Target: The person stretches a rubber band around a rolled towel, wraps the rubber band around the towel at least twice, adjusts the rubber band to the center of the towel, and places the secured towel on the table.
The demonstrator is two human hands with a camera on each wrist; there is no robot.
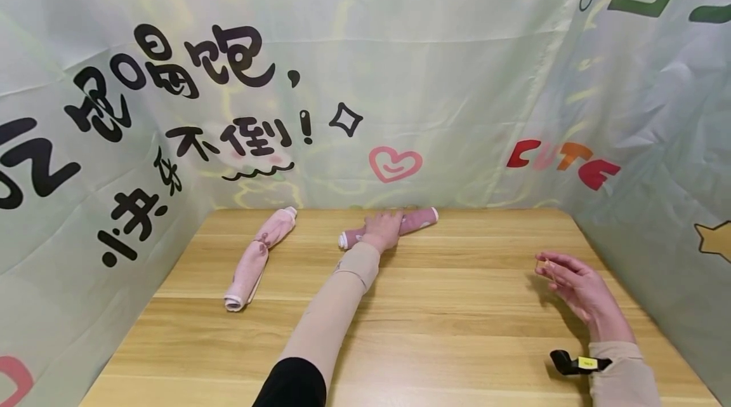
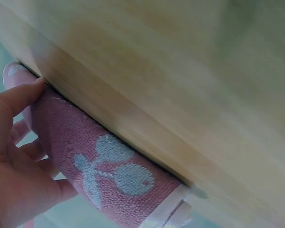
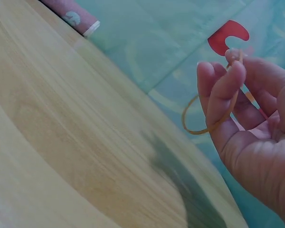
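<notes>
My left hand [image 1: 384,229] grips a rolled pink towel [image 1: 419,221] that lies near the back edge of the table. In the left wrist view the thumb lies along one side of the towel roll [image 2: 104,156] and the fingers are on the other. Pale cherry-like shapes and a white hem show on it. Off to the right, my right hand [image 1: 582,289] is raised above the table. It pinches a thin yellowish rubber band [image 3: 195,132], which hangs in a loop around the fingers in the right wrist view.
A second rolled pink towel [image 1: 245,273], drawn in tightly at its middle, lies on the left of the wooden table [image 1: 434,331]. Printed cloth walls [image 1: 457,89] stand at the back and both sides. A black strap end [image 1: 565,362] juts from the right wrist.
</notes>
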